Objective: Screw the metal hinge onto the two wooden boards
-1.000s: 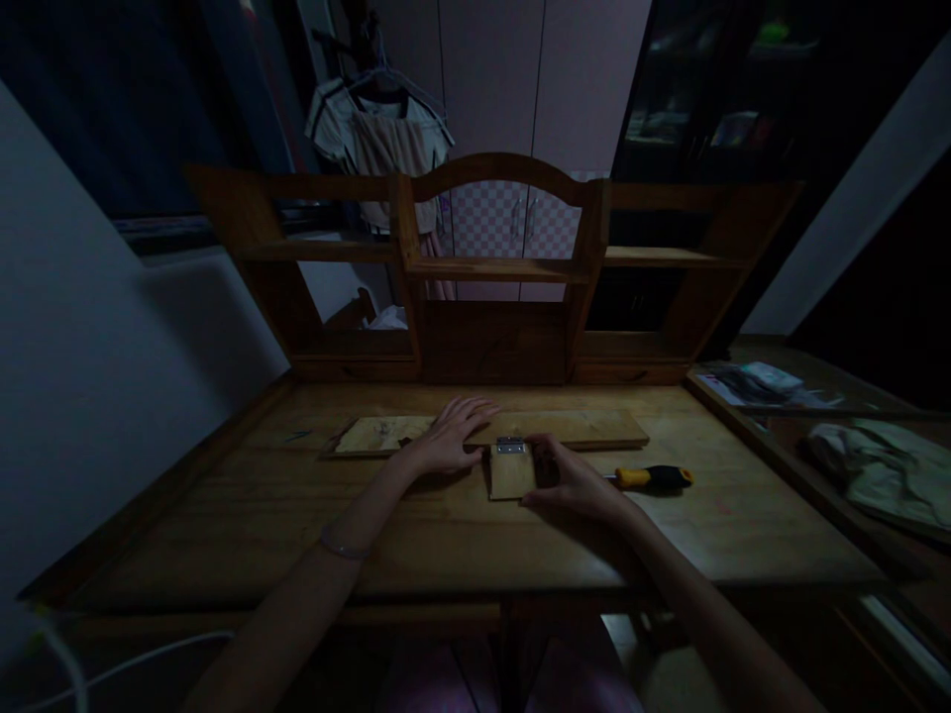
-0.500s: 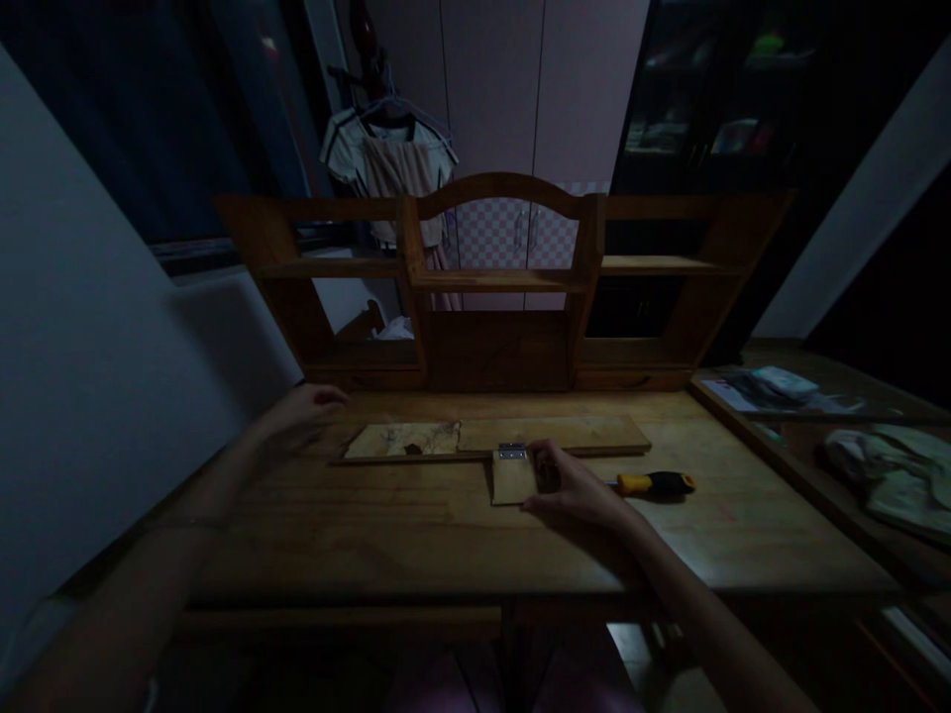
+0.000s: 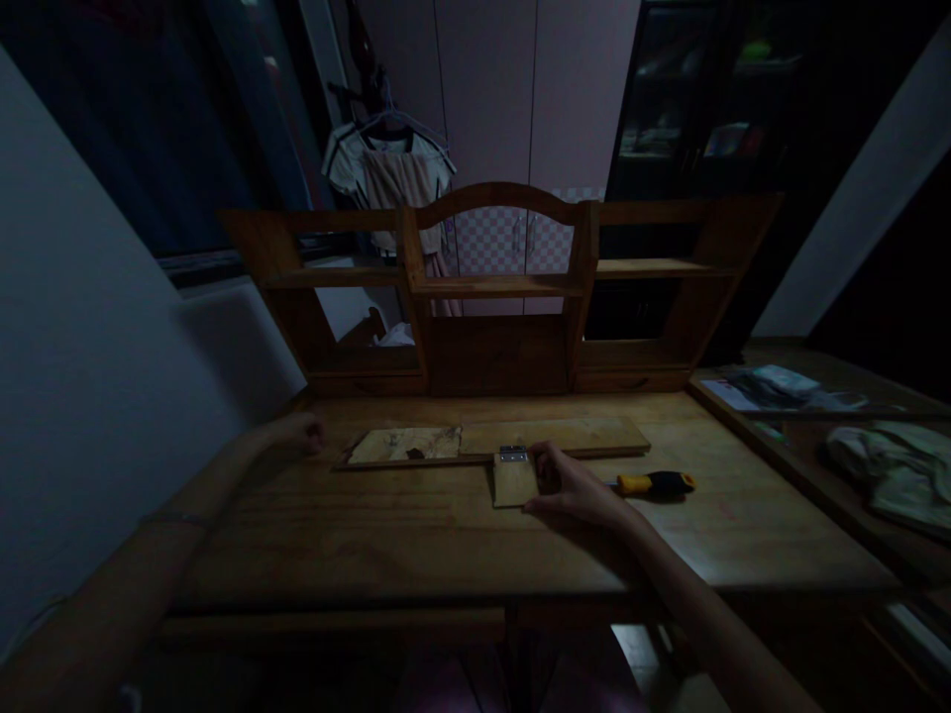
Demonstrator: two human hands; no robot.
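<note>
While the right hand [image 3: 576,487] is gripping a flat wooden block [image 3: 514,487] with a shiny metal hinge [image 3: 512,454] at the front edge of the long, partly stained board [image 3: 554,436], the left hand [image 3: 301,434] is holding its fingers curled at the smooth tabletop's [image 3: 357,540] left, its contents too dim to tell.

dim light; soft sheen on the desk [image 3: 446,550]; dark, stretched edges

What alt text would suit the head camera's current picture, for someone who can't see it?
A person's right hand holds a small wooden piece with a metal hinge at the front edge of a long board on a wooden desk. The left hand is at the desk's left side; a yellow-and-black screwdriver lies to the right.
</note>
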